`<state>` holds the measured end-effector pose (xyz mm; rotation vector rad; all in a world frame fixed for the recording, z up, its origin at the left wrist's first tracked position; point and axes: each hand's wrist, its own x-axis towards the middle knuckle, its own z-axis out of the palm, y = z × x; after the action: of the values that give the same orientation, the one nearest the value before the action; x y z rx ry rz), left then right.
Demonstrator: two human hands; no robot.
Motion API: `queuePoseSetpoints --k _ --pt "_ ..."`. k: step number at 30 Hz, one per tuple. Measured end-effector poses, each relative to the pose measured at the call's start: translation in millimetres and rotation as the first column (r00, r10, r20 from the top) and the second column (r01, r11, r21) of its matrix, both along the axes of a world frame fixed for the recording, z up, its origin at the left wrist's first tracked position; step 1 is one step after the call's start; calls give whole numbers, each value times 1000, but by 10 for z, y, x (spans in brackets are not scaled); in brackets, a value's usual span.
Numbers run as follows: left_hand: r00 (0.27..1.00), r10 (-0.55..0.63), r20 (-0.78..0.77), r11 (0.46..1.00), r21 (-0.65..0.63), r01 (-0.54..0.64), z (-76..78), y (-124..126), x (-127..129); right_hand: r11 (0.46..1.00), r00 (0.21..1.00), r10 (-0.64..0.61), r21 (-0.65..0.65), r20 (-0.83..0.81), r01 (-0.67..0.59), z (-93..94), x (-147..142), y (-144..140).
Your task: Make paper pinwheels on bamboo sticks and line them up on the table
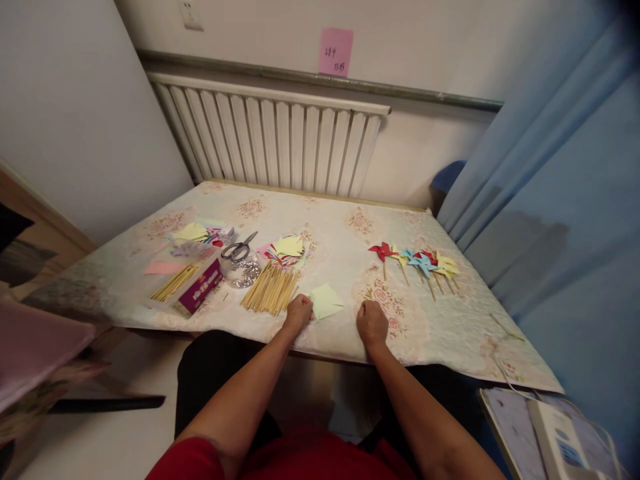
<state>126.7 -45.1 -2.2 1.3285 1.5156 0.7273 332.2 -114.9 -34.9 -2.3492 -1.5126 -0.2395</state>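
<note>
A pale yellow-green paper square (326,301) with slits cut in from its corners lies on the table between my hands. My left hand (299,313) is closed at the paper's left edge, thumb and finger against it. Resting on the tablecloth to the right of the paper, my right hand (373,325) makes a fist; nothing shows sticking out of it. Thin wooden sticks (270,290) lie in a row just left of my left hand. Behind them is a pile of cut coloured papers (289,248). Several finished paper pinwheels (424,263) on sticks lie to the right.
Scissors (239,250) lie across a clear round container of small metal pieces (243,272). Farther left are a purple box (200,287), more sticks (175,282) and more coloured paper (193,233). A radiator (270,137) stands behind the table; a blue curtain (550,200) hangs right.
</note>
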Motion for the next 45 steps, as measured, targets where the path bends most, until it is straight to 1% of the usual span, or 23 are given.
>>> queuePoseSetpoints --k 9,18,29,38,42,45 --pt "1000 -4 -2 1000 -4 4 1 0 -5 1000 1000 -12 -10 -7 12 18 -11 -1" --pt "1000 -4 11 1000 -9 5 10 -7 -2 1000 1000 -8 13 5 8 -11 -3 2" --pt "1000 1 19 1000 -7 0 -9 -3 -8 1000 999 -15 8 -35 16 -10 -5 2" --pt "1000 2 23 1000 -11 -1 -10 -4 -4 1000 1000 -12 13 -16 12 -41 12 9" --pt "1000 1 28 1000 -9 0 -24 0 -4 1000 1000 -8 12 -17 8 -28 5 5" --pt "1000 2 24 1000 -15 -2 -6 -4 -3 1000 1000 -9 3 -17 9 -12 -2 0"
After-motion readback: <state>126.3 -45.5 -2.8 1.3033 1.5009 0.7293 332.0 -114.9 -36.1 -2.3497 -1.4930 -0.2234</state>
